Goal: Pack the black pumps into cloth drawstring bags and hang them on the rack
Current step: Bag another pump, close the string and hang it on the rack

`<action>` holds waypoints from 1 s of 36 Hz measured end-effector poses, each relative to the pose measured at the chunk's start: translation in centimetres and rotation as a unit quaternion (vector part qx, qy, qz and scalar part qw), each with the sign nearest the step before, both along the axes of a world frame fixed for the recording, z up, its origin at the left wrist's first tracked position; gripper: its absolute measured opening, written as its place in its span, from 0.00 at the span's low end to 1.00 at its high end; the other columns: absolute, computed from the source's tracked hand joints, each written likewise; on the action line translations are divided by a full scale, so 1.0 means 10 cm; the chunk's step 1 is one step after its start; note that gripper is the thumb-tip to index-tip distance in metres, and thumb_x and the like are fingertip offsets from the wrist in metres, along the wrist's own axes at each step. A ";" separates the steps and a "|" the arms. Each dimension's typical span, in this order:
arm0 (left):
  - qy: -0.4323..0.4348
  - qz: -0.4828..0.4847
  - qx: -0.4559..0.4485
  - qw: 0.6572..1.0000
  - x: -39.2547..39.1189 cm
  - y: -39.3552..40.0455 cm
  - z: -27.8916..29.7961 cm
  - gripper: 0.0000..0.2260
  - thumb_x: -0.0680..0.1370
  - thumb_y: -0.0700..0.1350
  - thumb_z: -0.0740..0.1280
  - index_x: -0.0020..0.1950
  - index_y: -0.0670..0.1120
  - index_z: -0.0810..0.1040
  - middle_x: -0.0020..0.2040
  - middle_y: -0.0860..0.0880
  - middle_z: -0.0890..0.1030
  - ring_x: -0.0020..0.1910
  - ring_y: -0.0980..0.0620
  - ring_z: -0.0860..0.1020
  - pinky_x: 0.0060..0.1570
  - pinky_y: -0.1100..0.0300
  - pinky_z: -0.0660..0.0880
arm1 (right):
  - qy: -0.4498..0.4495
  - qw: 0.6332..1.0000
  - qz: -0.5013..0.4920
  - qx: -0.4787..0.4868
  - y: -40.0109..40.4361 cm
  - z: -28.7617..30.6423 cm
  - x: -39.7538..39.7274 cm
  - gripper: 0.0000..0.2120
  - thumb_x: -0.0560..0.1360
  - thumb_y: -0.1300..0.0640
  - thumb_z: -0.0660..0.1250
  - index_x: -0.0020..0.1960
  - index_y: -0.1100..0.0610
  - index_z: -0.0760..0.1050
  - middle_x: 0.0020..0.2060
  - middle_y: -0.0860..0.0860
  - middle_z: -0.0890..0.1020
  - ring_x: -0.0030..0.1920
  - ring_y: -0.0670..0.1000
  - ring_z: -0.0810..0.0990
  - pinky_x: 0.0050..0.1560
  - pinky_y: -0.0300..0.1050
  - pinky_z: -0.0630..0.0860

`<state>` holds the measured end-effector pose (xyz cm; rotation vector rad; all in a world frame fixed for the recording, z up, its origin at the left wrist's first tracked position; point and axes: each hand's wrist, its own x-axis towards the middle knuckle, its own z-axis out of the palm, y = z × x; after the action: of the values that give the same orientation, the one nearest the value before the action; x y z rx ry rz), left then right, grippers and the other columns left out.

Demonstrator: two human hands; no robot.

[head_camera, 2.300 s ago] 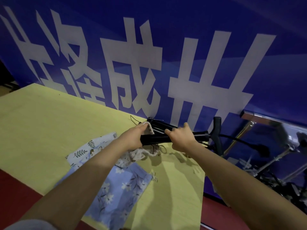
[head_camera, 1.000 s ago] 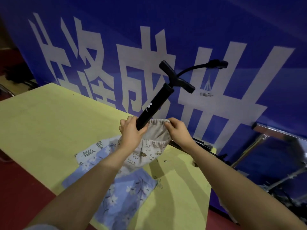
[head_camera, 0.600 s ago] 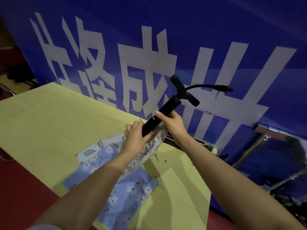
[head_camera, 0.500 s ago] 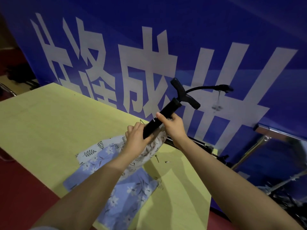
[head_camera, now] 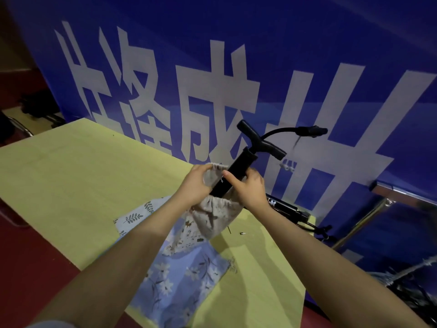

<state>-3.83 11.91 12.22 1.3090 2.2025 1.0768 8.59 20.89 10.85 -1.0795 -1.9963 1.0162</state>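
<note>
The black pump (head_camera: 237, 172) stands tilted, its long axis running from lower left to upper right, T-handle uppermost and hose arching right; its lower end sits inside the beige printed drawstring bag (head_camera: 214, 215). The right hand (head_camera: 248, 188) grips the barrel. The left hand (head_camera: 197, 184) pinches the bag's gathered rim. Below lie a blue floral bag (head_camera: 182, 280) and a second pump (head_camera: 287, 209) on the yellow table (head_camera: 71, 176).
</note>
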 end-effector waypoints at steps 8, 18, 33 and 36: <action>-0.026 0.062 0.079 0.995 -0.05 0.03 0.28 0.23 0.75 0.38 0.66 0.70 0.46 0.69 0.68 0.46 0.68 0.58 0.50 0.73 0.44 0.64 0.71 | -0.065 0.994 0.022 0.086 -0.07 0.27 -0.11 0.22 0.70 0.39 0.69 0.55 0.55 0.76 0.52 0.53 0.79 0.53 0.54 0.79 0.51 0.51 0.77; -0.051 0.102 0.217 0.969 0.01 -0.01 0.12 0.21 0.72 0.30 0.64 0.59 0.43 0.59 0.56 0.44 0.63 0.49 0.50 0.70 0.40 0.67 0.70 | -0.249 0.955 0.038 0.158 -0.05 0.23 -0.07 0.26 0.72 0.38 0.67 0.62 0.55 0.73 0.57 0.54 0.76 0.55 0.58 0.78 0.52 0.53 0.75; 0.215 -0.014 0.090 0.972 0.02 -0.03 0.09 0.36 0.73 0.30 0.62 0.75 0.56 0.57 0.78 0.53 0.45 0.51 0.43 0.78 0.41 0.49 0.78 | -0.309 0.934 0.094 0.151 -0.03 -0.08 -0.05 0.26 0.75 0.41 0.65 0.66 0.56 0.69 0.64 0.56 0.73 0.64 0.57 0.74 0.59 0.52 0.73; 0.163 -0.030 0.098 0.981 0.00 -0.07 0.10 0.33 0.74 0.29 0.63 0.74 0.52 0.60 0.77 0.46 0.54 0.67 0.42 0.71 0.61 0.48 0.74 | -0.181 0.975 0.125 0.017 0.01 0.00 -0.01 0.16 0.74 0.49 0.70 0.55 0.58 0.73 0.53 0.54 0.76 0.54 0.57 0.78 0.50 0.48 0.75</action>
<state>-3.87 11.20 13.25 1.7357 2.3112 1.1472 8.51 21.01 10.81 -1.0734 -2.4855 0.9572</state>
